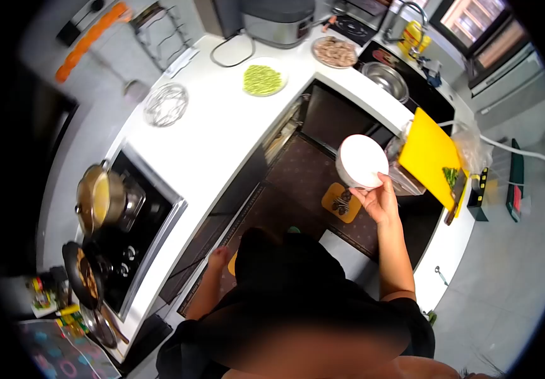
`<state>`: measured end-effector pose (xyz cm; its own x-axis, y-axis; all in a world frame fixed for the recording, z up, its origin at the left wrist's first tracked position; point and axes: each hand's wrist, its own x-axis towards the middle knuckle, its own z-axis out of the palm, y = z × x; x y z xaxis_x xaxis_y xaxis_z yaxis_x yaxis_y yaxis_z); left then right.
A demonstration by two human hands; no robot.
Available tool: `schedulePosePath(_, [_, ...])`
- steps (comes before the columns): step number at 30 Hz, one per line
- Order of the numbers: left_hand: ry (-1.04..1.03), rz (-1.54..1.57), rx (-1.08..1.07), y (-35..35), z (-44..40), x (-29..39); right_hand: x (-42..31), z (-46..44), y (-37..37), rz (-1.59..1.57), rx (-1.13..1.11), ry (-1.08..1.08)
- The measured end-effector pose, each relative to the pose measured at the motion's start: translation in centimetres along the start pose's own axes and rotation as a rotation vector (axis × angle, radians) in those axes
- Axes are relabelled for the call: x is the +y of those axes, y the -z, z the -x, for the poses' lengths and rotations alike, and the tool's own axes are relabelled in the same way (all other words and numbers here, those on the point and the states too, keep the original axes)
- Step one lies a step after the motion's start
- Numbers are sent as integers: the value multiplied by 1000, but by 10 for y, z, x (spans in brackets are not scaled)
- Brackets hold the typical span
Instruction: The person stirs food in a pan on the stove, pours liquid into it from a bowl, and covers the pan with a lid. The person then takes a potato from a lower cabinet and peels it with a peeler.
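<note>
My right hand (381,201) grips a white bowl (362,161) by its rim, thumb on the near edge. The bowl is tilted and held in the air over the floor, left of the yellow cutting board (431,158). What is inside it, if anything, does not show clearly. My left hand (220,256) hangs low near the counter's front edge, fingers curled in with nothing visible in them. Chopped greens (450,175) and a knife (456,197) lie on the cutting board.
A pot (100,197) and a frying pan (83,275) with food stand on the stove (135,252). Along the counter (203,126) are a wire rack (166,105), a plate of cut green vegetables (263,79), a plate of meat (334,52) and a metal bowl (386,81) by the sink.
</note>
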<state>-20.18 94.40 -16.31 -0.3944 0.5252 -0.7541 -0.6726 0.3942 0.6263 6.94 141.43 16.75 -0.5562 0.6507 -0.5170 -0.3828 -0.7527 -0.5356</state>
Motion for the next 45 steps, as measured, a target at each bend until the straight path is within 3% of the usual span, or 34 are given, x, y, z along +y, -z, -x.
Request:
schedulePosePath(2, [-116,-179,185,-126,19,117,-38,-11,36,-106,90,104])
schedulePosePath(4, [-346,-291,66,-157,-35,151,-65,-31,57,-225,128,170])
schedulePosePath(6, [-375,-219,-27,-224,-57,214,-96,-60,65,-325,190,246])
schedulePosePath(11, [-620,-420,-266,-391,-127,375,-174,-165,93,-499,194,337])
schedulePosePath(13, [-894,-701,-323,-466,-165,432,-211,-209,99,-505,231,353])
schedulePosePath(14, [-913,-720,-383,-505,-181,455,-228,-229,99,-523,252,372])
schedulePosePath(19, [-1089,-956,-627,-719,-265,542,-302,-328,129,-529,305,333])
schedulePosePath(23, [-1344,-1157,-543,-875,-360,568,-347,-399,160,-517,292,260])
schedulePosePath(25, [-1339,-1225,-479,-939,-395,581,-367,-433,171,-507,290,255])
schedulePosePath(27, [-1420,-1248,-254,-991,-431,584,-386,-462,172,-522,340,220])
schedulePosePath(30, [-1676,-1231,-199,-1044,-473,590,-400,-505,193,-504,298,199])
schedulePosePath(33, [-1345,-1580,-263,-1049,-445,589,-406,-527,207,-489,287,165])
schedulePosePath(38, [-1526,-1560,-229,-1032,-445,583,-420,-547,209,-437,230,131])
schedulePosePath(45, [-1536,-1560,-247,-1034,-444,588,-411,-577,238,-437,156,43])
